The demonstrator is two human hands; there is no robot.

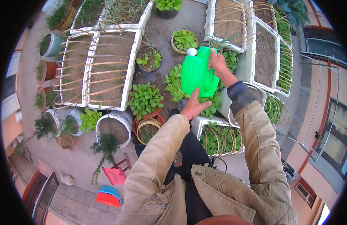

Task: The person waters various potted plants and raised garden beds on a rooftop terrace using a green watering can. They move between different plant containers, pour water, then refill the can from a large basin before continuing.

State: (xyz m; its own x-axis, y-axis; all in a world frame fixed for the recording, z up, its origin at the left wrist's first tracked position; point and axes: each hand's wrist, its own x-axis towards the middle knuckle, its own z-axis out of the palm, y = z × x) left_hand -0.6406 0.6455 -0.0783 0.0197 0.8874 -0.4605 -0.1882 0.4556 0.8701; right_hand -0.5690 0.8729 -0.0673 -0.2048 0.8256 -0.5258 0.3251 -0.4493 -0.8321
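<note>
A bright green plastic watering can (198,74) with a white sprinkler head (191,52) is held up over the potted greens. My right hand (217,62) grips it at the upper right, by its neck. Beneath its lower edge is my left hand (194,106), fingers spread and fingertips at the can's bottom; whether they bear any weight I cannot tell. Lettuce (173,83) shows just left of the can, and broad-leaved seedlings (211,107) lie below it. A yellow-rimmed pot of lettuce (184,40) stands beyond the sprinkler head.
White foam planters (129,70) with thin hoops stand to the left, more foam planters (250,53) to the right. Close by my left sleeve are a terracotta pot of greens (146,100) and a white bucket of soil (113,128). A red folding stool (114,175) stands lower left.
</note>
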